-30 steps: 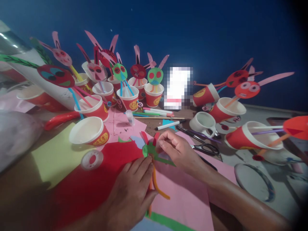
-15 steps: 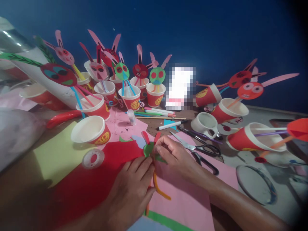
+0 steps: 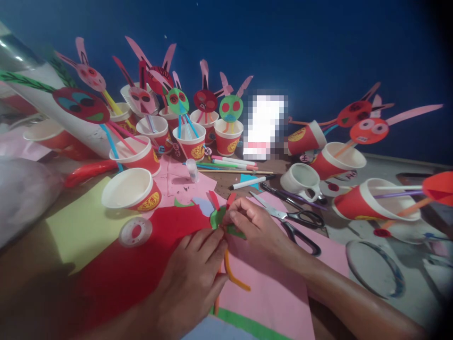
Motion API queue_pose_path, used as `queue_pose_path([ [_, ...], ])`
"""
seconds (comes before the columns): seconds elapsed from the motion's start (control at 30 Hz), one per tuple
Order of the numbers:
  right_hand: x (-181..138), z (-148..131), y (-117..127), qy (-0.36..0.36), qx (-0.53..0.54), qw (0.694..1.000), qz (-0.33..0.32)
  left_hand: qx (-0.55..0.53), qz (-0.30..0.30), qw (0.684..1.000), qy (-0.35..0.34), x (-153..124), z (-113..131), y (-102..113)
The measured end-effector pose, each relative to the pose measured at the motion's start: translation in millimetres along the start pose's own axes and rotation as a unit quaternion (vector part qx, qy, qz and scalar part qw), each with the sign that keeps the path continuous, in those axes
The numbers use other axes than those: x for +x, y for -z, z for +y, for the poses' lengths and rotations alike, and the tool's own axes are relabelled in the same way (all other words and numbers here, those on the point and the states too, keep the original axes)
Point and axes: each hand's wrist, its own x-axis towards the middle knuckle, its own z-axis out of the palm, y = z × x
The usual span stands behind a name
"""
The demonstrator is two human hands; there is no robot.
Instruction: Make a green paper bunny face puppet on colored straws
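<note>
My left hand (image 3: 193, 278) lies with fingers pressed together on an orange straw (image 3: 231, 275) and the lower edge of a green paper disc (image 3: 216, 218) with two red ears. My right hand (image 3: 256, 226) pinches the right side of that green disc, fingers curled. The piece lies on a red sheet (image 3: 141, 264) and a pink sheet (image 3: 272, 293).
Black-handled scissors (image 3: 293, 222) lie just right of my right hand, a marker (image 3: 249, 182) and pens (image 3: 230, 164) behind. An empty red paper cup (image 3: 132, 191), a tape roll (image 3: 135, 232), a yellow sheet (image 3: 83, 226) sit left. Many cups with paper faces on straws (image 3: 193, 127) stand along the blue wall.
My right hand's fingers have slid slightly left and closed tighter on the green disc. The left hand stays pressed on the straw; the view shifted a little.
</note>
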Motion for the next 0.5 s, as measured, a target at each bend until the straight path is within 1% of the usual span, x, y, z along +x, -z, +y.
queue_pose_path([
  [0.13, 1, -2, 5, 0.003, 0.033, 0.999, 0.028, 0.012, 0.007, 1.000, -0.010, 0, -1, -3],
  [0.3, 4, -4, 13, 0.000, 0.085, 0.996, 0.021, 0.054, 0.013, 0.998, -0.019, 1, 1, -7],
  [0.37, 5, -3, 14, -0.002, 0.082, 0.996, 0.025, 0.084, 0.015, 0.996, -0.016, 1, 4, -7],
  [0.5, 9, -2, 9, -0.006, 0.027, 0.999, 0.031, 0.120, 0.024, 0.992, -0.012, 0, 7, -7],
])
